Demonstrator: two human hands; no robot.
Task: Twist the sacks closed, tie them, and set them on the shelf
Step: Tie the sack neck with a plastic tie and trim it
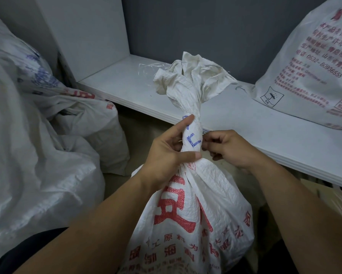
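The left hand [166, 155] grips the upright twisted neck of the red-printed white woven sack [186, 214]; right hand [227, 149] beside it, grip unclear.

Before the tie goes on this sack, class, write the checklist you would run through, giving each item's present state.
1. Twist in the neck of the sack: ok, tight.
2. Grip of the left hand on the neck's base: ok.
3. Tie held in the right hand: cannot tell.
4. Knot on the neck: not ok, none visible.
5. Bare room on the shelf beside the other sack: ok.
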